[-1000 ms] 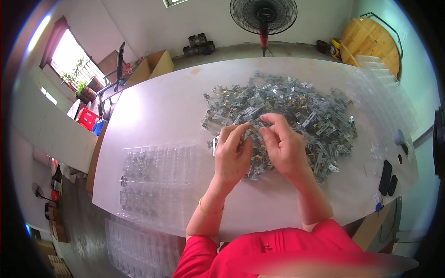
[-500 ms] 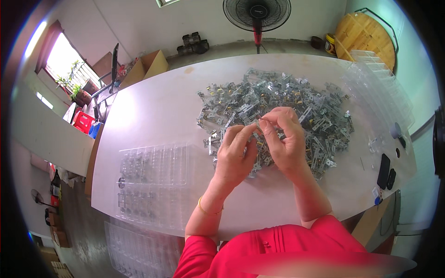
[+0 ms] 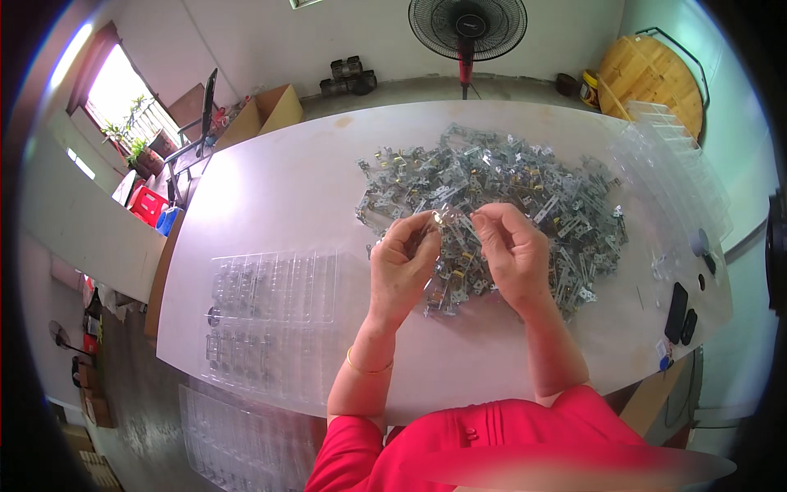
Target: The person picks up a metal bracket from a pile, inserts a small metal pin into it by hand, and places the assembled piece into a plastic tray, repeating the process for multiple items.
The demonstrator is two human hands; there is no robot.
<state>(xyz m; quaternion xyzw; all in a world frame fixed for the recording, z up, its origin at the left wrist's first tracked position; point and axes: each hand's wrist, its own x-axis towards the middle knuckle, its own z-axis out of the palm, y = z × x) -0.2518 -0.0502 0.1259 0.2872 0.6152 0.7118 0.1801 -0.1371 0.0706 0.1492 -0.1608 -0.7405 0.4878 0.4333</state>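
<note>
A big heap of small metal brackets [image 3: 500,189] lies in the middle of the white table [image 3: 279,180]. Both hands are raised over the heap's near edge. My left hand [image 3: 402,266] and my right hand [image 3: 512,254] pinch a small metal part [image 3: 447,217] between their fingertips, each from one side. A clear plastic tray [image 3: 275,316] with rows of pockets lies to the left of my left hand, with some small parts in its left pockets.
More clear trays are stacked at the table's far right [image 3: 680,164] and on the floor at lower left [image 3: 238,443]. Two dark phone-like objects [image 3: 680,316] lie near the right edge. A standing fan [image 3: 467,29] and cardboard boxes [image 3: 262,115] are beyond the table.
Both hands have lifted slightly away from the heap and come closer together around the small part. The view has shifted a little.
</note>
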